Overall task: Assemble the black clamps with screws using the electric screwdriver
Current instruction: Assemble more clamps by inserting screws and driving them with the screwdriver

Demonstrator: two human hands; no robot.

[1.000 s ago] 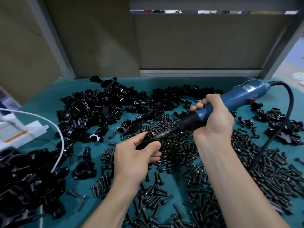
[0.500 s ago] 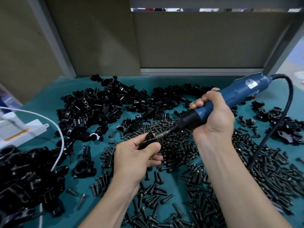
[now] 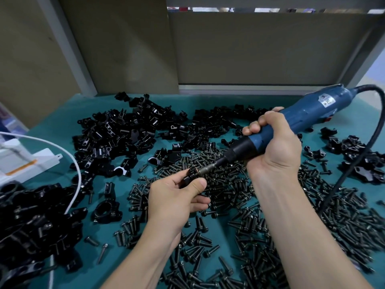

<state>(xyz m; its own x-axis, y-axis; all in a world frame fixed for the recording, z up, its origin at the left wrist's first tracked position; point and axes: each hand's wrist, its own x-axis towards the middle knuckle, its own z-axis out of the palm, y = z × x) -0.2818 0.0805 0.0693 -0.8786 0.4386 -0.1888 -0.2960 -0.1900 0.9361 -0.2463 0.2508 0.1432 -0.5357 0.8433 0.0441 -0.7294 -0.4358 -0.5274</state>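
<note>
Electric screwdriver (image 3: 302, 119) steeper than before — bit on clamp (image 3: 187, 177) in left hand (image 3: 173, 199)

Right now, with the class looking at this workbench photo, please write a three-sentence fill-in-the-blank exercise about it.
1. The right hand grips a corded electric screwdriver whose body is ___.
2. The left hand pinches a small black ___ against the tool's metal bit.
3. The power cord is coloured ___.
Missing words: blue; clamp; black.
</note>
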